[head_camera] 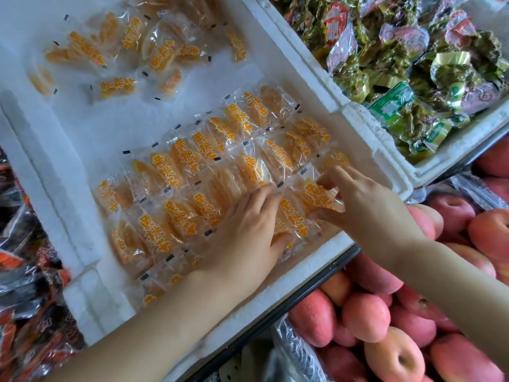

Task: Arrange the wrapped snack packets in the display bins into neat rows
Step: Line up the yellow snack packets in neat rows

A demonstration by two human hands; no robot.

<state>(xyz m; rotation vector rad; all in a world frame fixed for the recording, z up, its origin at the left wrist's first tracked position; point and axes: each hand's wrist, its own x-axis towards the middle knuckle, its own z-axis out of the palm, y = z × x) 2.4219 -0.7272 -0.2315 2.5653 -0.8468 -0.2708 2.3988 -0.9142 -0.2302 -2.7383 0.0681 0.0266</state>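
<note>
White foam bin [82,128] filled most of the head view, set at an angle on a display stand. Rows of dried yellow peach packets [209,161] lay in its near half: clear wrappers, orange print, each overlapping the next, in about three slanted rows running from the near-left wall toward the far-right wall. Loose packets [154,51] of the same kind lay scattered and unaligned at the far end, well apart from the rows, with bare foam floor between. Left hand [245,230] rested flat on the nearest rows, grip apart, fingers straight and pressing down on the wrappers, thumb spread toward the near wall. Right hand [366,197] was at the right end of the rows, just beside the bin's right wall; grip clamped on one packet [319,194], thumb under its near edge, fingertips curled over its far edge. That packet was touching its neighbours in the row. Second foam bin [454,150] sat touching the first on the right, holding a heap of green and red wrapped snacks [399,59]. Apples [366,315] were piled below and right of both bins. Dark and orange packets [16,271] lay along the left edge; print unreadable.
</note>
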